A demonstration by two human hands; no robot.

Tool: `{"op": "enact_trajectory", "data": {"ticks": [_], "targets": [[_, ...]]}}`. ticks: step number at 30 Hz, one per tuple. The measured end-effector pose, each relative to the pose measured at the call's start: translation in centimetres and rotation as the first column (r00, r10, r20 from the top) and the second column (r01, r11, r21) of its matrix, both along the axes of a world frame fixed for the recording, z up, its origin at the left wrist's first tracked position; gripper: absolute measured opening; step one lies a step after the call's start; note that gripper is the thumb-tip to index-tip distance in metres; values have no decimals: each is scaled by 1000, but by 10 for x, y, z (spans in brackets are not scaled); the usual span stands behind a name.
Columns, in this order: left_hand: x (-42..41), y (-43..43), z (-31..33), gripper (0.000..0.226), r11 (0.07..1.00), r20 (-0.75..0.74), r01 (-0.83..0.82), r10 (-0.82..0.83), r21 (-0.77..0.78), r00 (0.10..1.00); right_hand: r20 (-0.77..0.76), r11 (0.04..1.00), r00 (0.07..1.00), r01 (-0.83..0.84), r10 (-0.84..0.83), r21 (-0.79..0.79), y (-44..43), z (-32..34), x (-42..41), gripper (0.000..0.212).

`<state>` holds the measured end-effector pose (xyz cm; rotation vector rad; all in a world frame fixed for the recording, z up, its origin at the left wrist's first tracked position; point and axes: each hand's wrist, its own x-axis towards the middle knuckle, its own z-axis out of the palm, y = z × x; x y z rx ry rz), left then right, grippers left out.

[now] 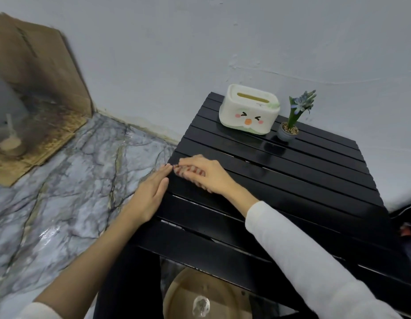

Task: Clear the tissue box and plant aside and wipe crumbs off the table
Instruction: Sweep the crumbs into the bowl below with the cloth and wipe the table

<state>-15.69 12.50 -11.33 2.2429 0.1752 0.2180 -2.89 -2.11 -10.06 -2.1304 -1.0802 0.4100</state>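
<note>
Both hands meet at the tabletop's (pixel 292 180) left edge, right hand (pixel 206 173) pressing a striped cloth (pixel 188 172), left hand (pixel 151 194) flat and open alongside, so crumbs could drop through the slats or miss the palm

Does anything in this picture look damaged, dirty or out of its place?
Yes. The cardboard leaning on the wall at the left is badly stained, with dark patches along its fold and on the part lying on the floor. On the table, the tissue box and plant stand upright at the far edge; nothing is spilled.

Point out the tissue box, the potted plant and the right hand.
tissue box (pixel 248 116): head view, front face.
potted plant (pixel 288 132): head view, pot.
right hand (pixel 206 173): head view, back of hand.
</note>
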Motion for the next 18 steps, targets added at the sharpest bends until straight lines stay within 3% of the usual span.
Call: {"op": "enact_trajectory", "data": {"ticks": [7, 13, 16, 18], "targets": [[-1, -2, 2, 40, 1000, -7, 13, -13, -2, 1000, -33, 970, 970, -240, 239, -24, -45, 9, -88, 39], [0, -1, 0, 40, 1000, -19, 10, -10, 0, 1000, -90, 948, 943, -317, 320, 39, -91, 15, -155, 33], [0, -1, -1, 40, 1000, -15, 16, -16, 6, 1000, -199, 981, 964, -153, 174, 116, -119, 16, -180, 29], [-1, -1, -1, 40, 1000, -10, 17, -17, 8, 1000, -340, 972, 938, 132, -59, 194, -141, 25, -181, 23]]}}
